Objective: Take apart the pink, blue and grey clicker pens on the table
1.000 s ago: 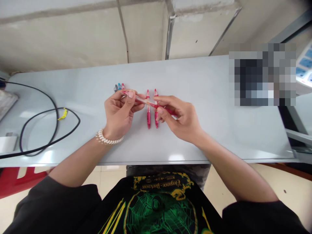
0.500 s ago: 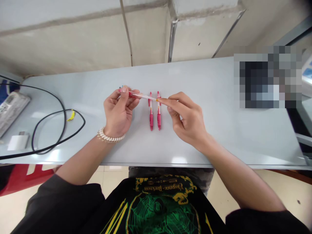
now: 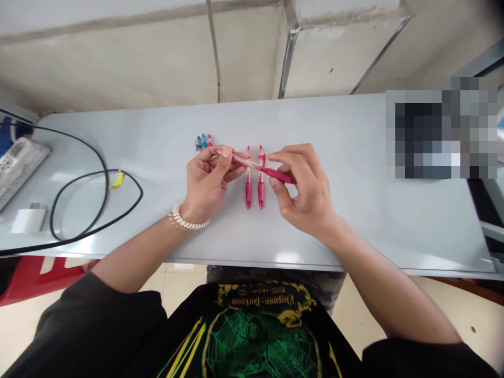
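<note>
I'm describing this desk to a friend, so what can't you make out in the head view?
In the head view:
Held pen: its right end, hidden by the right hand.
Grey top, blue top, red top: what lies below them, hidden by the left hand.
Cable: its ends, cut off by the left edge.
Dark thing: what it is, blurred by pixelation.

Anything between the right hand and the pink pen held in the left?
Nothing visible. The right hand is already at the darker end of the held pink pen; contact is unclear. The left hand holds near the other end. Two more pink pens lie beyond on the table, not between.
</note>
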`<state>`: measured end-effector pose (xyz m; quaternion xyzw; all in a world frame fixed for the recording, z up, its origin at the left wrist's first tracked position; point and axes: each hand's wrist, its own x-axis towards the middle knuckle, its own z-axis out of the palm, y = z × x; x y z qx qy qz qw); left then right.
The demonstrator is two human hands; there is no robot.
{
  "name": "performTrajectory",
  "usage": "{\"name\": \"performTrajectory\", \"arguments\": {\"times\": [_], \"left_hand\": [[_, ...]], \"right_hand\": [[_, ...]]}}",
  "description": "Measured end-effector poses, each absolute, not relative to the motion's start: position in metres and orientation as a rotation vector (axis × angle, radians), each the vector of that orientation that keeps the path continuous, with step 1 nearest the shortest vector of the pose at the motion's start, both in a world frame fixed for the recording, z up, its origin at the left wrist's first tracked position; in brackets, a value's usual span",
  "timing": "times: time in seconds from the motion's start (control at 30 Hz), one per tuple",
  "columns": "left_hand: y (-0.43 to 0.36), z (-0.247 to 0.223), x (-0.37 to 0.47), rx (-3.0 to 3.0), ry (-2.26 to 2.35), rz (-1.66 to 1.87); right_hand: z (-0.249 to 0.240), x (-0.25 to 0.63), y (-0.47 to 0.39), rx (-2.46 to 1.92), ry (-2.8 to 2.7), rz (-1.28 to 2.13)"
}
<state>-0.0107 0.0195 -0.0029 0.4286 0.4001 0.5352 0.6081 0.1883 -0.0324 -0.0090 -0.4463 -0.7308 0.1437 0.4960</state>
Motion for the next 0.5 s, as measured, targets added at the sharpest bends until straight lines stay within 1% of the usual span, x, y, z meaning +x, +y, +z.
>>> {"name": "performTrajectory", "arguments": {"times": [0.23, 0.37, 0.5], "left_hand": [[0.019, -0.004, -0.010, 1.016, 0.973, 1.247], [0.020, -0.001, -0.010, 1.004, 1.017, 1.287], [0.021, 0.000, -0.010, 1.001, 0.994, 1.302]], "right_hand": [[-0.006, 0.186, -0.035, -1.151, -1.634, 0.518], [-0.003, 0.188, -0.034, -1.093, -1.655, 0.409], [0.001, 0.190, -0.033, -1.119, -1.578, 0.470]]}}
